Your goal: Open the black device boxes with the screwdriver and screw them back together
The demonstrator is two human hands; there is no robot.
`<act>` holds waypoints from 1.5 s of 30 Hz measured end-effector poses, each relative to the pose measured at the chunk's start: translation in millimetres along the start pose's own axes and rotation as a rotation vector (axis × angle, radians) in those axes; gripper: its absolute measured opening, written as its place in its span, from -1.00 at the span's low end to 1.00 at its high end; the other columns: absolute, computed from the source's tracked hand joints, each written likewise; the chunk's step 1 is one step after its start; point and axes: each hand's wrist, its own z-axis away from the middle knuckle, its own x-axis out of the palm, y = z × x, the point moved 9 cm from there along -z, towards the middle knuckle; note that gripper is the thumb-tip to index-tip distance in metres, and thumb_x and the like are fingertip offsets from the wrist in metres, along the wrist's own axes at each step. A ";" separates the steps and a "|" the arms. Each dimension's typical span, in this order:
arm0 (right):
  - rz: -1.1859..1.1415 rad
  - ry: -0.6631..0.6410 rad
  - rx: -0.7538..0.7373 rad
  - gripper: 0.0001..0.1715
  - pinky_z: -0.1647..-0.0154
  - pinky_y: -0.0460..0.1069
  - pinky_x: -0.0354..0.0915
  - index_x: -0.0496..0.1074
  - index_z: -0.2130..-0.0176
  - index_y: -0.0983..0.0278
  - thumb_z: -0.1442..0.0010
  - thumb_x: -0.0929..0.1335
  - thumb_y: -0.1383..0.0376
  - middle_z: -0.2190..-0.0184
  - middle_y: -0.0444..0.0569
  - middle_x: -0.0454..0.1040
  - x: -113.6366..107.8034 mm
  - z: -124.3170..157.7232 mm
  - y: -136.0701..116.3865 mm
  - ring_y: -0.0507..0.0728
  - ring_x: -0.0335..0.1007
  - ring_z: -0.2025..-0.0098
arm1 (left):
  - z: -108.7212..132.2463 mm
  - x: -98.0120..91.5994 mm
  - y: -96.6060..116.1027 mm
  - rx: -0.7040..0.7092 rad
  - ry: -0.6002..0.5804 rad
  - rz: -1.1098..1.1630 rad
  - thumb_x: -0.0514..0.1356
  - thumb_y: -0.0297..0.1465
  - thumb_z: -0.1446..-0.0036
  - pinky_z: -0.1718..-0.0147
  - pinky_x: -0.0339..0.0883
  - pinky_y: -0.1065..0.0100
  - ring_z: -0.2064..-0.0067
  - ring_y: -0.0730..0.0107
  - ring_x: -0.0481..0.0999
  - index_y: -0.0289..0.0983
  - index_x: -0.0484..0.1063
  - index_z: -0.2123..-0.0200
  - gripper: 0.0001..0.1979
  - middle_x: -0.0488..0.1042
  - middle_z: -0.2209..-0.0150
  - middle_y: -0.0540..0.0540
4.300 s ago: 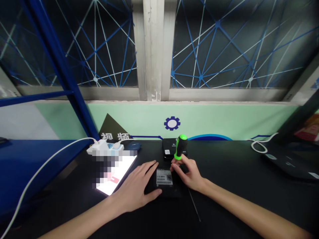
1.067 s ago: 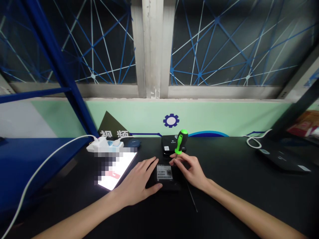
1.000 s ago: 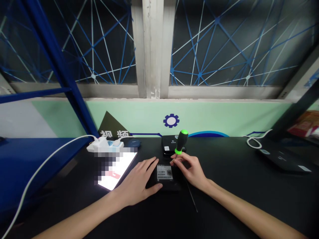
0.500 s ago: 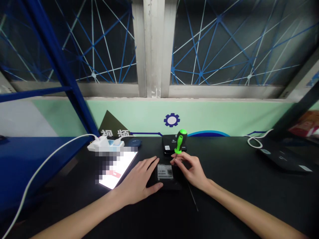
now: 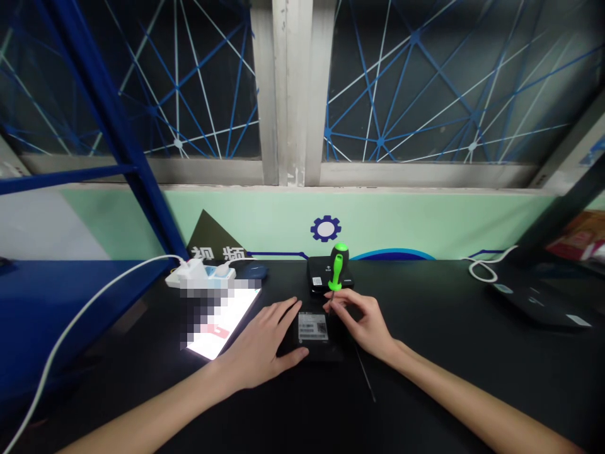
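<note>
A small flat black box (image 5: 335, 352) with a white label (image 5: 312, 327) on its upper face lies on the dark table. My left hand (image 5: 262, 337) spans its left side, fingers at the far edge and thumb at the near edge, holding it. Over the box's far right part, a screwdriver (image 5: 337, 270) with a green and black handle stands nearly upright. My right hand (image 5: 362, 318) is closed on its thin shaft just below the handle, thumb against forefinger. Where the tip meets the box is hidden by the fingers.
Behind the screwdriver sits another black box (image 5: 317, 268). To the left are a lit phone (image 5: 231, 315), a white power strip (image 5: 174, 277) with a cable, and a dark mouse (image 5: 255, 272). A flat black device (image 5: 539, 302) lies far right. A thin metal rod (image 5: 365, 375) rests near my right wrist.
The screwdriver's handle has tipped slightly to the left and turned a little in my right fingers. My left hand and the box have stayed in place.
</note>
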 end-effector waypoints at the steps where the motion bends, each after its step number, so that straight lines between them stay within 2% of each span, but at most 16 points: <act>1: -0.002 0.004 -0.003 -0.83 0.19 0.02 0.48 0.49 0.15 0.24 -0.36 0.33 0.22 0.26 0.03 0.63 0.0 0.2 0.1 0.15 0.58 0.31 | 0.2 -0.1 -0.2 0.003 0.005 0.000 -0.02 0.07 -0.34 -0.26 0.13 -0.01 -0.36 -0.03 0.14 -0.13 -0.09 -0.43 -0.26 0.07 -0.40 -0.18; 9: -0.007 0.053 0.004 -0.85 0.24 0.02 0.49 0.48 0.20 0.23 -0.31 0.38 0.20 0.30 0.01 0.61 -1.8 1.8 2.9 0.15 0.56 0.35 | 0.1 -1.3 -0.2 0.013 0.031 0.005 0.00 0.07 -0.33 -0.23 0.18 -0.01 -0.36 -0.05 0.16 -0.10 -0.11 -0.44 -0.25 0.08 -0.40 -0.18; 15: -0.037 0.132 0.006 -0.85 0.25 -0.01 0.43 0.43 0.20 0.24 -0.34 0.35 0.20 0.35 -0.01 0.55 -14.5 1.7 0.8 0.12 0.50 0.34 | 0.2 -1.7 0.0 -0.003 0.010 0.005 0.00 0.07 -0.33 -0.25 0.16 -0.04 -0.37 -0.05 0.13 -0.11 -0.12 -0.44 -0.24 0.06 -0.41 -0.19; 19: -0.015 0.176 0.050 -0.69 0.42 -0.06 0.32 0.40 0.31 0.25 -0.40 0.27 0.12 0.50 -0.09 0.43 -24.5 -0.2 2.0 0.06 0.34 0.48 | 0.6 -2.0 0.1 0.019 0.020 0.005 0.01 0.06 -0.34 -0.25 0.14 -0.05 -0.37 -0.06 0.14 -0.09 -0.14 -0.44 -0.25 0.06 -0.41 -0.19; 23: -0.012 0.183 0.114 -0.57 0.61 -0.09 0.09 0.35 0.43 0.25 -0.39 0.25 0.07 0.67 -0.20 0.22 -30.2 -0.9 8.6 0.00 0.09 0.63 | 1.1 -1.9 -1.7 0.017 0.021 0.005 0.02 0.07 -0.33 -0.24 0.16 -0.05 -0.37 -0.06 0.14 -0.08 -0.14 -0.44 -0.24 0.06 -0.41 -0.17; 27: 0.189 0.134 0.132 -0.51 0.60 -0.08 -0.03 0.27 0.54 0.25 -0.37 0.25 0.10 0.69 -0.23 0.08 -36.5 -4.0 5.2 -0.02 -0.03 0.64 | 1.5 -1.6 -2.3 0.008 0.005 0.012 0.01 0.07 -0.33 -0.25 0.16 -0.07 -0.37 -0.07 0.13 -0.06 -0.17 -0.45 -0.24 0.04 -0.42 -0.16; 30: 0.528 0.088 0.133 -0.50 0.55 -0.06 -0.02 0.16 0.63 0.24 -0.31 0.26 0.20 0.70 -0.21 0.11 -46.2 -9.3 -2.6 -0.01 -0.02 0.64 | 1.5 -0.7 -2.7 -0.002 -0.016 0.018 0.00 0.07 -0.33 -0.26 0.14 -0.07 -0.38 -0.06 0.11 -0.07 -0.18 -0.45 -0.23 0.01 -0.43 -0.15; 33: 0.860 0.081 0.186 -0.56 0.56 -0.03 -0.10 0.17 0.67 0.23 -0.19 0.30 0.28 0.73 -0.16 0.20 -60.9 -13.6 -3.9 0.03 0.05 0.66 | 1.2 -1.6 -2.2 -0.004 -0.015 0.018 0.00 0.07 -0.33 -0.24 0.17 -0.05 -0.37 -0.06 0.13 -0.07 -0.17 -0.45 -0.24 0.00 -0.43 -0.15; 36: 1.084 0.039 0.260 -0.58 0.58 -0.02 -0.15 0.21 0.70 0.22 -0.12 0.32 0.27 0.73 -0.08 0.28 -70.3 -14.1 3.5 0.08 0.16 0.67 | 1.3 -2.1 -1.9 -0.007 -0.006 0.016 0.01 0.08 -0.32 -0.22 0.20 -0.05 -0.36 -0.06 0.16 -0.05 -0.14 -0.44 -0.25 0.03 -0.42 -0.13; 42: 1.228 -0.133 0.347 -0.69 0.58 -0.03 -0.09 0.34 0.65 0.26 -0.07 0.34 0.26 0.62 0.06 0.41 -63.0 -7.1 18.1 0.19 0.40 0.58 | 2.5 1.1 -15.4 -0.117 0.036 0.039 0.09 0.17 -0.20 -0.18 0.24 -0.08 -0.35 -0.16 0.16 -0.11 -0.24 -0.46 -0.05 0.01 -0.42 -0.24; 45: 1.237 -0.235 0.405 -0.75 0.55 -0.02 -0.02 0.41 0.58 0.30 -0.08 0.33 0.28 0.55 0.10 0.48 -55.2 -3.7 20.9 0.27 0.51 0.47 | 1.3 4.7 -21.6 -0.170 0.004 0.097 0.13 0.19 -0.14 -0.20 0.23 -0.05 -0.36 -0.13 0.14 -0.10 -0.14 -0.44 -0.04 0.01 -0.42 -0.20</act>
